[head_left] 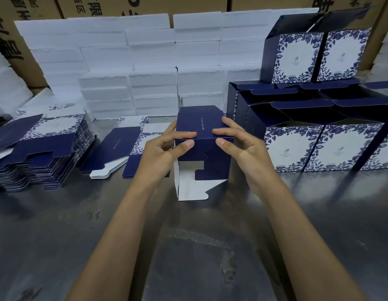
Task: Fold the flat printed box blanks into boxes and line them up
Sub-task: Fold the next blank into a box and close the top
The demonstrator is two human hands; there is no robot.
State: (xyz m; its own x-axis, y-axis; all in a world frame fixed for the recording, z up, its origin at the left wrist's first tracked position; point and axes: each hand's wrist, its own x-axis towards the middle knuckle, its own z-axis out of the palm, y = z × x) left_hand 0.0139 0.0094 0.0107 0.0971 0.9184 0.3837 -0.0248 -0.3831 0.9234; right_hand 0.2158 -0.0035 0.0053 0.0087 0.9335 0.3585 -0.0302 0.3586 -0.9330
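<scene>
A half-folded navy box stands in the middle of the metal table, its white-lined bottom flaps hanging open toward me. My left hand pinches its upper left edge between thumb and fingers. My right hand pinches the upper right edge the same way. A tall stack of flat blanks with blue floral print lies at the left. A smaller pile of blanks lies between that stack and the box. Folded boxes stand in rows at the right, two more stacked on top.
White foam blocks are piled along the back of the table. Brown cartons rise behind them. More foam sits at the far left and far right edges.
</scene>
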